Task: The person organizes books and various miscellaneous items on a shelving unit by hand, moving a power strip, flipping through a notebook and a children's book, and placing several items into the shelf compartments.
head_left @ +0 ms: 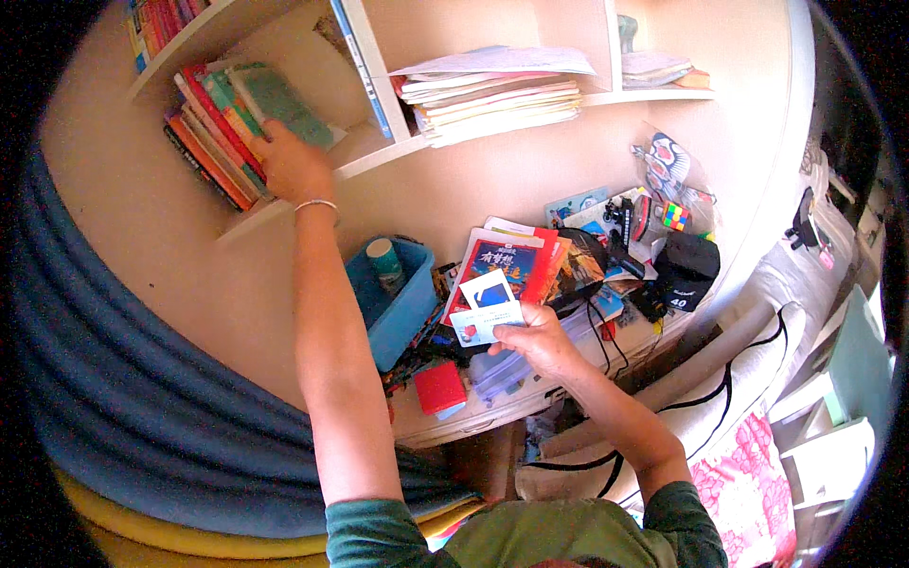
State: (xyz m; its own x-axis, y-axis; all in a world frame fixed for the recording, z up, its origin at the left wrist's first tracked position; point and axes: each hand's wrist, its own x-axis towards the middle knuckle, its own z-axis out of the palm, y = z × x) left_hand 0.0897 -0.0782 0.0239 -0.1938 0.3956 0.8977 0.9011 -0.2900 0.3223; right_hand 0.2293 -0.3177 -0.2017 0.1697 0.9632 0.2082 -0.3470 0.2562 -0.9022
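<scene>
At the upper left my left hand [292, 170] is closed on the edge of a green book [230, 99] in the shelf. Some of its fingers are hidden among the spines. Beside it lean a red book [206, 109] and several orange and dark books [204, 166]; a thicker dark green book [275, 99] lies against the row on the right. My right hand [544, 341] pinches a few small cards between thumb and fingers: a white card [481, 327] in front and a white card with a dark blue picture [490, 292] behind it. They hover over the cluttered desk.
A blue bin [402, 317] holding a green can [384, 260] stands on the desk. Near it lie a red box [440, 389], red and blue booklets [497, 263], a puzzle cube [675, 216] and a black cap [689, 270]. Stacked papers [497, 104] fill the middle shelf.
</scene>
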